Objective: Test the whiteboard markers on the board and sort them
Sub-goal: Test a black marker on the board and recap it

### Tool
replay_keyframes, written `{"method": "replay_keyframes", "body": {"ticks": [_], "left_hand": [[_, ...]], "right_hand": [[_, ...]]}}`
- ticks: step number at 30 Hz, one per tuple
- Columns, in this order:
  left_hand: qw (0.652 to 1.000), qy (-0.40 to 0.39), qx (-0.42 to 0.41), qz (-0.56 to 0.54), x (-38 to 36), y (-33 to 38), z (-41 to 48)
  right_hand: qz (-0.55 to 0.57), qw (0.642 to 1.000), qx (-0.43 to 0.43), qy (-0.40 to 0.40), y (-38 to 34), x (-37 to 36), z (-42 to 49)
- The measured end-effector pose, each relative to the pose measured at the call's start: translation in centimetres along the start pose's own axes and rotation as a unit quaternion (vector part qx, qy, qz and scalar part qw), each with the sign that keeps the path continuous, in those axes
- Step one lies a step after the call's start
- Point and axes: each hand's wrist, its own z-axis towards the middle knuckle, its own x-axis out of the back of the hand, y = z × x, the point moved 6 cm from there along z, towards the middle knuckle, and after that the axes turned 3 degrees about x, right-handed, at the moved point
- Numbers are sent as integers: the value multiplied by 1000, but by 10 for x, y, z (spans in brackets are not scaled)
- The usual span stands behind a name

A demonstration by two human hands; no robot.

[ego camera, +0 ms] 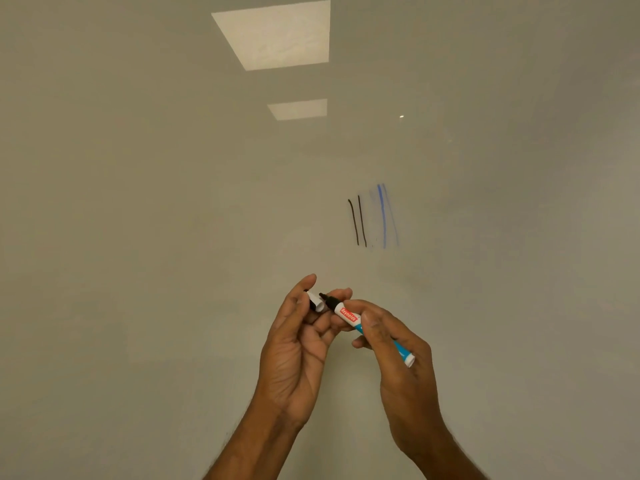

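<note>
The whiteboard (173, 237) fills the whole view. My right hand (398, 348) grips a white and blue marker (349, 316) by its barrel, its black tip bare and pointing up left. My left hand (298, 341) pinches the marker's white cap (316, 302) between thumb and fingers, its open end just off the tip. The cap and tip are a small gap apart. On the board above the hands are two black strokes (357, 221) and, right of them, a blue stroke (382, 216) with fainter blue lines beside it.
Two bright rectangular reflections of ceiling lights (277, 34) show on the upper board. A small bright glint (401, 116) lies right of the lower reflection. No other markers or containers are in view.
</note>
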Motion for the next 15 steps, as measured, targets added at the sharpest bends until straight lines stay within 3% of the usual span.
{"method": "replay_keyframes", "body": {"ticks": [4,15], "left_hand": [[999,0,8,-52,-3,-4,0],[999,25,-16,28,-14,-25,-12]], "right_hand": [[-6,1000,-2,5,-2,7,-5],[4,1000,-17,18,-3,14,-12]]}}
